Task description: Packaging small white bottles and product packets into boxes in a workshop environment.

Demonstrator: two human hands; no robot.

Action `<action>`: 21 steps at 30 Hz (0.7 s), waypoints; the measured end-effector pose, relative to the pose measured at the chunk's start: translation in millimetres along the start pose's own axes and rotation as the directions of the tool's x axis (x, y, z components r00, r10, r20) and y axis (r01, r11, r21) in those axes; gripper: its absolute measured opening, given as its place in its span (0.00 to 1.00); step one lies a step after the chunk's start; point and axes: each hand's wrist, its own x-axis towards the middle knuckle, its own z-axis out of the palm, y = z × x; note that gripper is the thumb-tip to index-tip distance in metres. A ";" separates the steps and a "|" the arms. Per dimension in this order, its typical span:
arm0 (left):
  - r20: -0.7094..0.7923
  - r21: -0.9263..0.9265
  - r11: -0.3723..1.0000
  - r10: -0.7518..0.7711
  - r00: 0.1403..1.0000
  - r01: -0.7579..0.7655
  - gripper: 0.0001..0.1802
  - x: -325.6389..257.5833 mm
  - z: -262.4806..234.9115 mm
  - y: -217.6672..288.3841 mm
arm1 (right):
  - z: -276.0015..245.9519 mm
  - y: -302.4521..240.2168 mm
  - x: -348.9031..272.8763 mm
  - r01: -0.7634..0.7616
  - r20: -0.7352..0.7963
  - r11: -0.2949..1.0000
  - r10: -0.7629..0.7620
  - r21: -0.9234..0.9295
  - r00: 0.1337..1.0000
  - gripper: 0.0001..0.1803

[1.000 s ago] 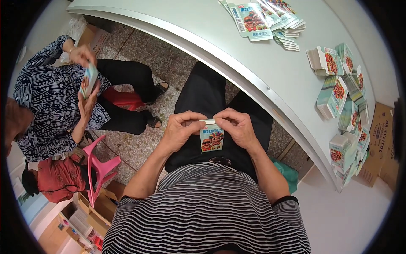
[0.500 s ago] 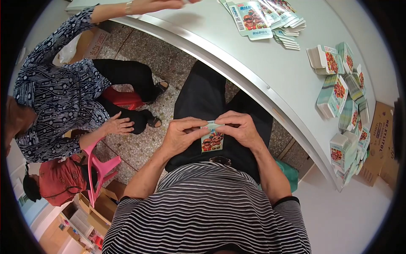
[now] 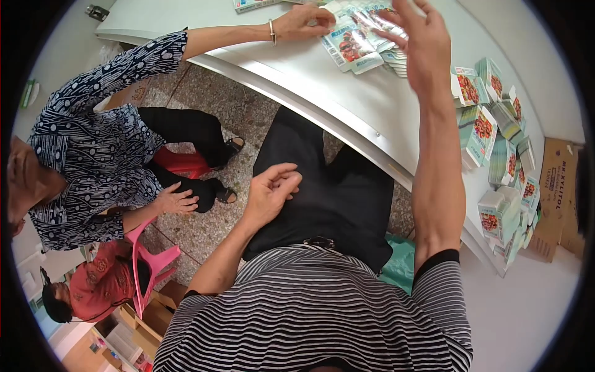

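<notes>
While the left hand (image 3: 273, 189) rests loosely curled and empty on the lap, the right hand (image 3: 416, 38) spreads open above flat cartons (image 3: 353, 46) on the surface (image 3: 347, 105), touching none.

We take this for a small packing workroom, not a home; a long white curved table (image 3: 297, 74) crosses the upper frame, with flat unfolded cartons (image 3: 353, 46) fanned at top centre and folded little boxes (image 3: 496, 149) heaped along the right edge; a brown shipping carton (image 3: 558, 192) stands at far right; more cardboard boxes (image 3: 149, 316) sit on the speckled floor (image 3: 211, 118) at lower left.
</notes>
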 end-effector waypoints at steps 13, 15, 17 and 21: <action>0.003 0.121 0.989 0.079 0.997 -0.078 0.15 4.1 6.1 -14.1 | 23.3 80.9 9.5 0.308 0.261 0.288 -0.189 -0.907 0.947 0.38; 0.003 0.121 0.989 0.084 0.997 -0.083 0.15 4.8 6.8 -14.4 | 32.2 75.1 12.9 0.183 0.203 0.262 0.052 -0.948 0.978 0.38; -0.002 0.129 0.988 0.085 0.996 -0.084 0.15 4.2 6.9 -14.5 | 30.4 75.9 18.0 0.181 0.204 0.263 0.061 -0.948 0.977 0.37; -0.015 0.097 0.993 0.077 0.997 -0.075 0.15 4.0 8.2 -8.8 | 19.9 80.7 15.5 0.210 0.208 0.555 -0.068 -0.805 0.976 0.25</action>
